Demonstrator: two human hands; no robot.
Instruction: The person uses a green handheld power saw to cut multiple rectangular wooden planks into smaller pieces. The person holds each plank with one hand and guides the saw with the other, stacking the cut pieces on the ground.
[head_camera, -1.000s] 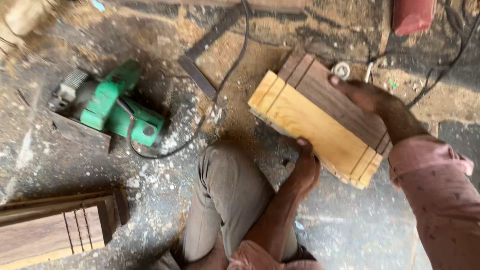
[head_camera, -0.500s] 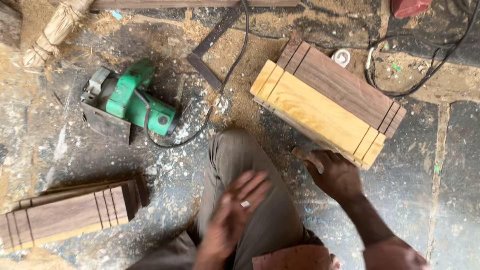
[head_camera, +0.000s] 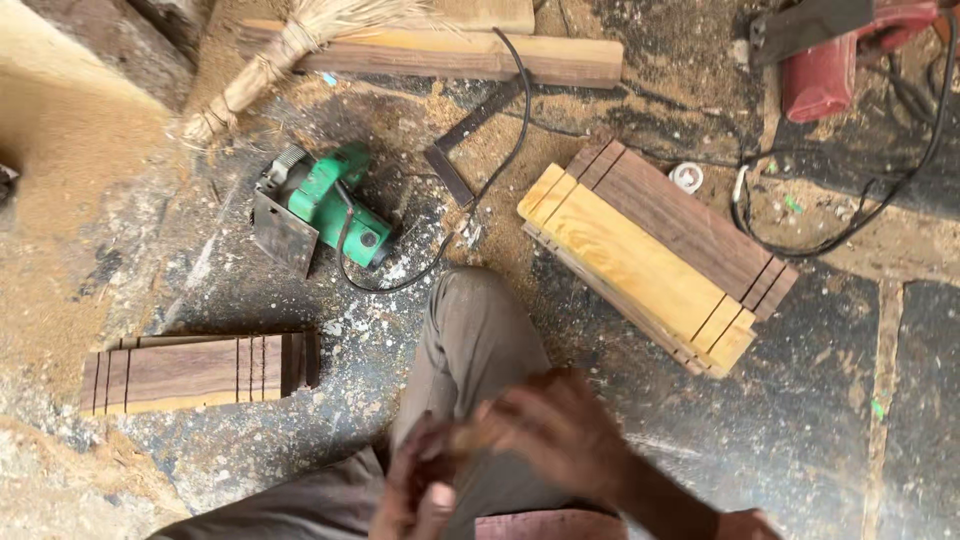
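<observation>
Our two hands meet low in the view, over our own thigh. The right hand (head_camera: 555, 430) lies across and partly over the left hand (head_camera: 418, 490), and both are smeared by motion. We cannot tell how far either is open, nor whether anything small sits between them; we see no tool or board in their grasp.

The nearest work is the board stack (head_camera: 655, 255), a pale plank and a dark plank side by side with more beneath. It lies ahead of the hands and off to the right, well apart from them, flat on the floor (head_camera: 820, 400). Its long axis runs on a slant: the far end points away and leftward, the near end comes toward our right side. The right hand is the nearer of the two, and the near corner is the closest part.

To the left of the hands, about level with our knee (head_camera: 480, 320), lies a second dark board (head_camera: 195, 372), its length running across us. Further ahead on the left sits the green saw (head_camera: 325, 205), its cable (head_camera: 500, 150) looping toward a steel square (head_camera: 470, 140).
</observation>
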